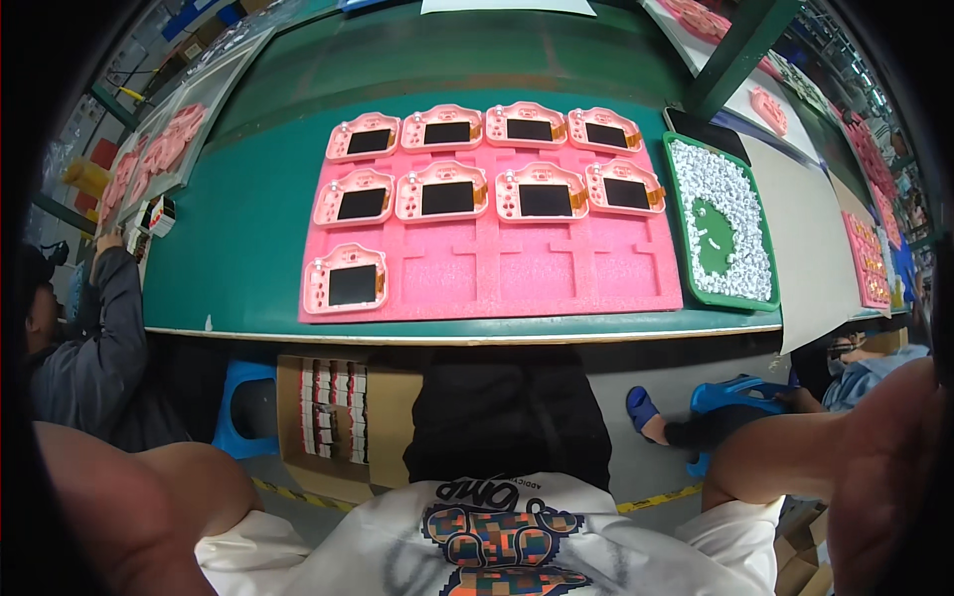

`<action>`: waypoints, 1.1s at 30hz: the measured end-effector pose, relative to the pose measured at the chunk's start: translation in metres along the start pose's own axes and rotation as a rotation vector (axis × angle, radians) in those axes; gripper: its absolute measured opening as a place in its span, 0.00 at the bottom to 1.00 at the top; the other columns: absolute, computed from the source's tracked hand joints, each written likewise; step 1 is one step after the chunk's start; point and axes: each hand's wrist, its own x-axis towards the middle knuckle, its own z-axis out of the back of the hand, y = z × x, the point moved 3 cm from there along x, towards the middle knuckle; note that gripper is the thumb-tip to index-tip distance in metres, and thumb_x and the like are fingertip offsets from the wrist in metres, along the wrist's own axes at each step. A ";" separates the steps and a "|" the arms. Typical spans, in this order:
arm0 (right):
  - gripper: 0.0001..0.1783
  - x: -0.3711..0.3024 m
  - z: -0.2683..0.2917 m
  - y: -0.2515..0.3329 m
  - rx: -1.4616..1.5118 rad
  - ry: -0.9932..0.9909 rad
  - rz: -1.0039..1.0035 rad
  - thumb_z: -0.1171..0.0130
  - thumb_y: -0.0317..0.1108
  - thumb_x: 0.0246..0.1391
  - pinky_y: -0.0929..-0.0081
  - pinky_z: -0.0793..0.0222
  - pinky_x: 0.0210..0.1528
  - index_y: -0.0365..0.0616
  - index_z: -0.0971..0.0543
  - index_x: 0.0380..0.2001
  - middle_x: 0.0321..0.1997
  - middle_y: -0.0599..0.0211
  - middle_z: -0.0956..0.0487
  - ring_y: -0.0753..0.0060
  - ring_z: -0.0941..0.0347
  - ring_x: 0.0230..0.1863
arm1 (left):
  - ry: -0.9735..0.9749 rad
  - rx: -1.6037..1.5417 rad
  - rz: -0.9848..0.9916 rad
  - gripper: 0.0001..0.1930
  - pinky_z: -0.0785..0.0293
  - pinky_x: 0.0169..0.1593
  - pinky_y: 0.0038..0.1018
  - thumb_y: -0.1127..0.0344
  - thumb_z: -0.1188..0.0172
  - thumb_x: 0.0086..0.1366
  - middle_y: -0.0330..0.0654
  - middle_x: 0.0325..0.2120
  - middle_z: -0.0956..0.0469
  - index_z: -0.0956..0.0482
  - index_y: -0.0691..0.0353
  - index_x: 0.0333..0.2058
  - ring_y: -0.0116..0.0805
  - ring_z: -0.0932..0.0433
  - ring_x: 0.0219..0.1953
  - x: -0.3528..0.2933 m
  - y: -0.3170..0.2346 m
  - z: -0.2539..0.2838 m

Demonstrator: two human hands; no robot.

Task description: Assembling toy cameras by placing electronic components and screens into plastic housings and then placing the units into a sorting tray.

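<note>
Both my arms are bent up close to the camera at the lower corners. My left hand (94,502) is at the lower left edge and my right hand (889,437) at the right edge; their fingers are out of the picture, so I cannot see what they touch. Neither reaches the bench. In front of me lies a pink foam tray (527,268) with several pink handheld game console half-shells (444,191), each with a dark screen. They fill the two far rows; one more shell (348,280) sits at the near left, beside bare recesses.
A green tray (683,223) of small white parts stands right of the foam on the green bench (238,238). A green post (740,60) rises behind it. Below are a cardboard box (393,412) and blue stools (245,407). Co-workers sit left (94,348) and right.
</note>
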 end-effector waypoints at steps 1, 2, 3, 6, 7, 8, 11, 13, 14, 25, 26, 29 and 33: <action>0.15 0.000 0.002 -0.002 -0.015 0.004 -0.012 0.40 0.23 0.56 0.81 0.51 0.23 0.38 0.17 0.47 0.36 0.70 0.25 0.80 0.47 0.20 | -0.002 -0.011 0.017 0.28 0.28 0.52 0.50 0.52 0.51 0.80 0.57 0.48 0.20 0.33 0.71 0.66 0.55 0.19 0.35 0.000 0.005 0.003; 0.14 0.002 0.001 -0.007 -0.020 0.011 -0.032 0.40 0.23 0.56 0.81 0.51 0.23 0.38 0.17 0.47 0.36 0.70 0.25 0.81 0.47 0.20 | 0.006 -0.016 0.040 0.29 0.28 0.52 0.51 0.51 0.51 0.80 0.57 0.49 0.21 0.32 0.70 0.66 0.55 0.19 0.36 0.012 0.004 -0.065; 0.14 0.009 0.002 -0.008 -0.027 0.041 -0.063 0.40 0.23 0.56 0.81 0.51 0.23 0.38 0.17 0.46 0.36 0.70 0.25 0.81 0.47 0.20 | 0.011 -0.020 0.088 0.29 0.28 0.53 0.53 0.51 0.50 0.80 0.57 0.49 0.21 0.32 0.70 0.66 0.56 0.19 0.36 0.021 -0.003 -0.143; 0.14 0.024 -0.014 -0.008 -0.069 0.086 -0.120 0.39 0.21 0.55 0.81 0.51 0.23 0.37 0.16 0.45 0.36 0.69 0.24 0.81 0.47 0.20 | 0.010 -0.048 0.178 0.30 0.28 0.55 0.56 0.48 0.49 0.79 0.57 0.51 0.21 0.31 0.70 0.66 0.58 0.19 0.37 0.040 0.003 -0.321; 0.14 0.029 -0.013 -0.011 -0.097 0.081 -0.116 0.39 0.21 0.55 0.81 0.52 0.23 0.36 0.16 0.45 0.36 0.69 0.24 0.81 0.46 0.20 | -0.006 -0.066 0.180 0.31 0.28 0.55 0.57 0.48 0.49 0.79 0.57 0.51 0.21 0.30 0.70 0.66 0.58 0.19 0.37 0.040 0.007 -0.331; 0.13 0.033 0.000 -0.042 -0.138 0.075 -0.135 0.39 0.21 0.54 0.81 0.52 0.23 0.36 0.16 0.44 0.36 0.69 0.24 0.81 0.46 0.20 | -0.011 -0.105 0.193 0.31 0.28 0.56 0.58 0.47 0.49 0.79 0.57 0.51 0.21 0.30 0.70 0.66 0.59 0.19 0.37 0.037 0.015 -0.370; 0.14 0.026 -0.007 -0.090 -0.125 0.247 -0.361 0.37 0.23 0.56 0.82 0.45 0.29 0.40 0.15 0.47 0.37 0.70 0.23 0.80 0.39 0.25 | -0.029 -0.101 0.216 0.32 0.29 0.58 0.62 0.45 0.48 0.79 0.58 0.53 0.22 0.29 0.70 0.65 0.60 0.19 0.38 0.036 -0.001 -0.324; 0.13 0.010 -0.001 -0.121 -0.195 0.346 -0.435 0.37 0.25 0.57 0.80 0.41 0.31 0.41 0.14 0.46 0.37 0.69 0.22 0.78 0.36 0.28 | -0.043 -0.122 0.245 0.33 0.29 0.58 0.63 0.44 0.47 0.79 0.58 0.53 0.22 0.28 0.70 0.65 0.61 0.19 0.38 0.026 0.012 -0.314; 0.12 0.000 0.003 -0.132 -0.287 0.403 -0.478 0.37 0.25 0.58 0.80 0.40 0.32 0.41 0.14 0.46 0.38 0.70 0.22 0.78 0.36 0.29 | -0.034 -0.152 0.286 0.32 0.29 0.58 0.62 0.44 0.47 0.79 0.58 0.53 0.22 0.28 0.70 0.65 0.60 0.19 0.38 0.016 0.023 -0.315; 0.14 -0.041 -0.031 -0.166 -0.501 0.579 -0.558 0.37 0.31 0.61 0.71 0.27 0.40 0.41 0.12 0.48 0.39 0.64 0.18 0.66 0.24 0.36 | 0.012 -0.500 0.770 0.29 0.29 0.56 0.52 0.49 0.48 0.79 0.53 0.51 0.22 0.28 0.69 0.64 0.53 0.20 0.38 -0.136 0.095 -0.338; 0.14 -0.043 -0.030 -0.168 -0.509 0.579 -0.564 0.37 0.31 0.61 0.71 0.27 0.40 0.41 0.12 0.48 0.39 0.64 0.18 0.66 0.24 0.36 | 0.029 -0.524 0.797 0.28 0.29 0.55 0.51 0.50 0.48 0.79 0.53 0.50 0.22 0.28 0.69 0.64 0.52 0.20 0.38 -0.140 0.099 -0.340; 0.14 -0.052 -0.028 -0.173 -0.551 0.557 -0.484 0.37 0.31 0.61 0.70 0.27 0.39 0.43 0.12 0.48 0.38 0.63 0.17 0.66 0.24 0.35 | 0.080 -0.580 0.877 0.27 0.29 0.55 0.48 0.51 0.49 0.79 0.52 0.50 0.23 0.28 0.69 0.64 0.50 0.21 0.38 -0.150 0.108 -0.338; 0.14 -0.053 -0.030 -0.177 -0.542 0.546 -0.468 0.38 0.31 0.62 0.70 0.27 0.39 0.44 0.12 0.48 0.38 0.63 0.17 0.65 0.24 0.34 | 0.153 -0.628 0.988 0.26 0.29 0.54 0.45 0.53 0.49 0.79 0.50 0.49 0.23 0.27 0.69 0.64 0.48 0.21 0.39 -0.161 0.119 -0.323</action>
